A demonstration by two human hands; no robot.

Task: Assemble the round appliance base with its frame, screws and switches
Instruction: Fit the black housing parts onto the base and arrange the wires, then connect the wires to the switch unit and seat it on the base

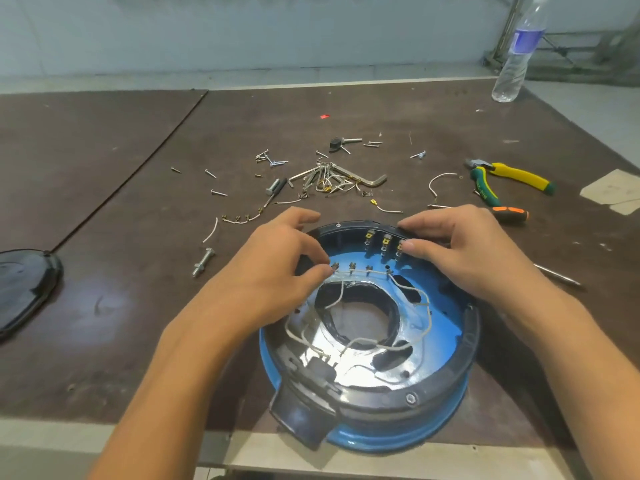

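Dark worktable with scattered screws, pale wall behind

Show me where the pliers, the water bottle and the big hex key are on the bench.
pliers (519,175): head view, on the yellow handle.
water bottle (523,40): head view, on its purple label.
big hex key (375,181): head view, near its bend.
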